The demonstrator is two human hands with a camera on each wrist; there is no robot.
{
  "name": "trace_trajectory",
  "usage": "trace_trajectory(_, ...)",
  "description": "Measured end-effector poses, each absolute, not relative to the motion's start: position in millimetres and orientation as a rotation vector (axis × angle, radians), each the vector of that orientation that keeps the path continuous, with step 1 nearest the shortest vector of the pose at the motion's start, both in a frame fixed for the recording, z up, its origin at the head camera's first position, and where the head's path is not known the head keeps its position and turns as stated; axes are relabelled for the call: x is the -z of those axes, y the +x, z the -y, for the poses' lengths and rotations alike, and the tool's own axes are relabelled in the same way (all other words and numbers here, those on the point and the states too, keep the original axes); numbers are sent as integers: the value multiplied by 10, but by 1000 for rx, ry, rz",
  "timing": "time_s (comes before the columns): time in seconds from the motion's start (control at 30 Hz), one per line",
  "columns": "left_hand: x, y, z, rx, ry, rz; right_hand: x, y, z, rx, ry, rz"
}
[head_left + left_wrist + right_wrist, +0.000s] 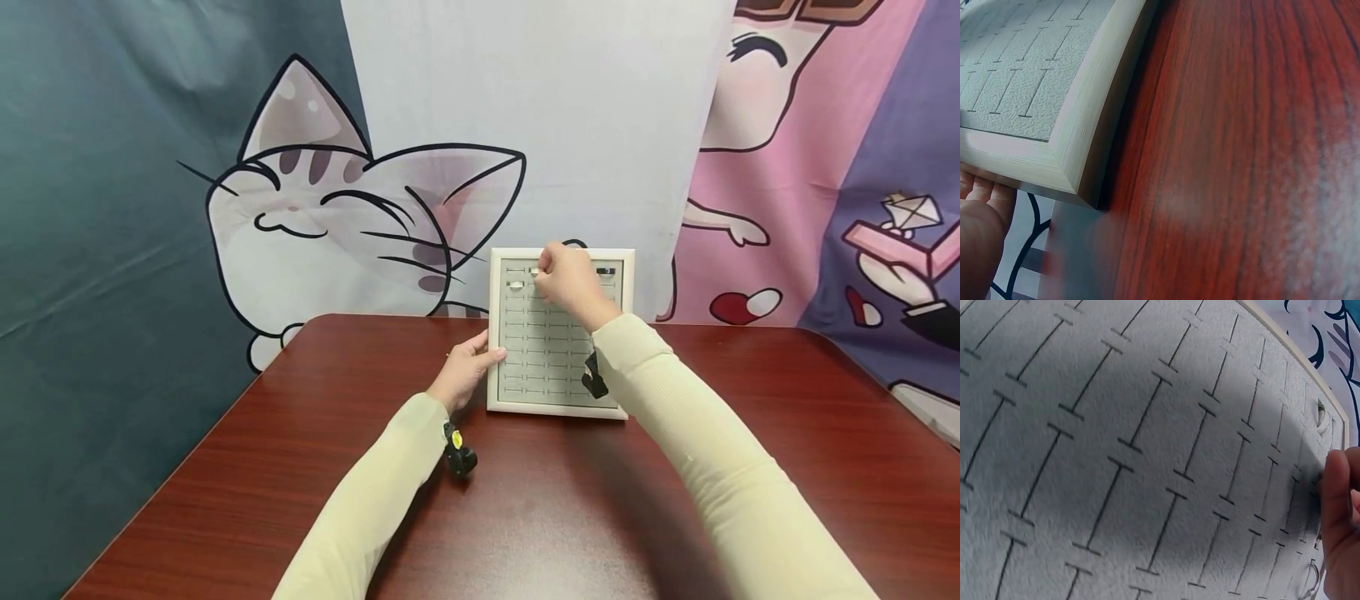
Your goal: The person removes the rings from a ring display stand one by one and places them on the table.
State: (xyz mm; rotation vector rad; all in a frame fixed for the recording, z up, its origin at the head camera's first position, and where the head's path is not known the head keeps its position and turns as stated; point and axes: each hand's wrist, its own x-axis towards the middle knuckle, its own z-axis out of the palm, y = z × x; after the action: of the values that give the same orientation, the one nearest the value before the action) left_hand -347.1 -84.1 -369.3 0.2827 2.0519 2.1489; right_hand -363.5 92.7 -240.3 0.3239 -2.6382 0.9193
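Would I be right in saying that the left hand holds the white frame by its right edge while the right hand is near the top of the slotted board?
Not quite: the left hand holds the white frame by its left edge, as the head view shows. The right hand is indeed near the top of the slotted board.

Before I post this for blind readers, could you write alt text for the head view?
A person's right hand pinches at a ring near the top of a pale-framed slotted board, while the left hand holds its left edge. The board stands on a reddish table before a cartoon backdrop.
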Motion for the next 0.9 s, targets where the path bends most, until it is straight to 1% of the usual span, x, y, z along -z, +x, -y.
trace_trajectory(0.47,3690,-3478,835,-2173,302,-2038,2476,-3684,-900,-1126,293,2547)
trace_trajectory(0.9,3691,-3476,842,-2153,304,-2042,2568,-3703,-945,-1097,384,2479)
